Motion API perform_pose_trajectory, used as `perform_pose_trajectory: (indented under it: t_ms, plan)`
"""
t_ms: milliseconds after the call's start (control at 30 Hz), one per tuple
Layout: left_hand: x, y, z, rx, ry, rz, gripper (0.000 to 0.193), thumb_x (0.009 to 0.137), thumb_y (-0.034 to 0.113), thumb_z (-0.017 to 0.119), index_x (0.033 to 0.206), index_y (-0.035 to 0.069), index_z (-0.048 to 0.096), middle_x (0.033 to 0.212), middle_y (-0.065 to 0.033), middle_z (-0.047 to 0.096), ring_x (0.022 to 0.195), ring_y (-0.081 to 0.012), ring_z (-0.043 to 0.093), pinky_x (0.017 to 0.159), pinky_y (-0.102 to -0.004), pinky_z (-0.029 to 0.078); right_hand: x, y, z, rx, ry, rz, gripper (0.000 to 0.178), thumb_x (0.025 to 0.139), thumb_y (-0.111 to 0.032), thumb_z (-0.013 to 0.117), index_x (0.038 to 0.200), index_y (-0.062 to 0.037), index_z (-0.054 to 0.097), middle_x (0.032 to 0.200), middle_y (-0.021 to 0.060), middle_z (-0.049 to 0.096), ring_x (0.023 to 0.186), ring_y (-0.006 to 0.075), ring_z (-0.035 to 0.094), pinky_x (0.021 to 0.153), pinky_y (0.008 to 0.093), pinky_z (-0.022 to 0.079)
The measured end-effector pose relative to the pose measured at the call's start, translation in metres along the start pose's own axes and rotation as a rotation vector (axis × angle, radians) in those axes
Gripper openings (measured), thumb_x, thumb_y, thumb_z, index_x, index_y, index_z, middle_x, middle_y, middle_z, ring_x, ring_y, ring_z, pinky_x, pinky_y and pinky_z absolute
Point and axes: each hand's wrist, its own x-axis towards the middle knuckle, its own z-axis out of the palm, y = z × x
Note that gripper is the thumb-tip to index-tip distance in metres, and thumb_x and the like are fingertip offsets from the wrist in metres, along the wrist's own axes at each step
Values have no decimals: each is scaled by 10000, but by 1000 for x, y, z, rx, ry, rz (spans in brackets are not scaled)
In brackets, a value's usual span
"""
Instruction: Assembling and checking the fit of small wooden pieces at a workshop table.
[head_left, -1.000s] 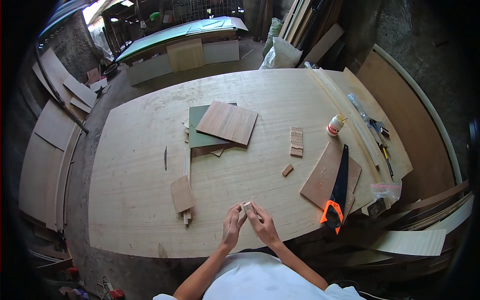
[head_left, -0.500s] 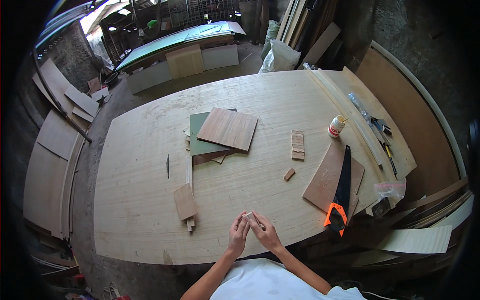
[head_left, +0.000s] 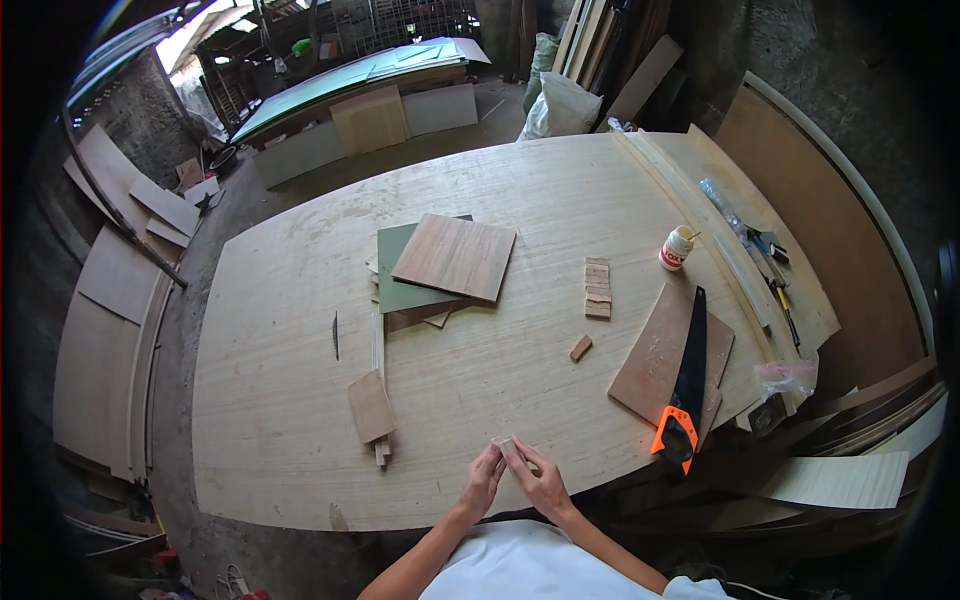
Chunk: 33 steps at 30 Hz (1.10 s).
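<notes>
Close to the table's near edge, my left hand (head_left: 483, 478) and my right hand (head_left: 538, 480) meet, both closed round one small wooden block (head_left: 504, 443). Only the pale top of that block shows between the fingertips; the rest is hidden by my fingers. Ahead and to the right, a single small brown wooden block (head_left: 581, 348) lies by itself. Beyond it, several similar blocks (head_left: 597, 288) sit side by side in a short column. A white glue bottle (head_left: 675, 250) with a stick in its mouth stands farther right.
On the right, a handsaw (head_left: 687, 370) with an orange handle lies over brown boards (head_left: 640, 355). Stacked panels (head_left: 455, 257) occupy the table's middle left, with thin strips and a small board (head_left: 372, 405) nearer me. Long strips (head_left: 700, 225) and tools (head_left: 780, 290) line the right edge.
My hands have shifted slightly right and nearer to me with the block, and its visible top has become smaller between the fingers. The view has moved a little.
</notes>
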Motion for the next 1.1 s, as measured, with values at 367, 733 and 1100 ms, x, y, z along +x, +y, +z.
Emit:
perform_pose_trajectory:
  t_ms: [367,733,1100]
  plan:
    - [1,10,-6,151,61,-107,691,1057,424,567,1575,31,332,1493,-120,491,1382,-214,484,1178,-349,369,23,48,-13,-16,-22,95,582,1023,-348,633,1460,24,535,1313,189,668,1167,207,632,993,298,491]
    - [-23,3,-4,-1,16,-95,697,1052,331,551,1573,-40,272,1537,-135,434,1413,-228,455,1234,-367,332,8,66,-10,-103,-23,77,636,1004,-403,639,1446,44,541,1407,220,616,1287,259,587,1085,340,441]
    - [-13,3,-8,284,-10,3,669,1018,372,591,1559,43,376,1536,-115,438,1423,-207,416,1209,-372,321,24,50,-11,-123,36,48,583,987,-368,649,1378,59,587,1329,253,634,1243,343,619,1045,383,482]
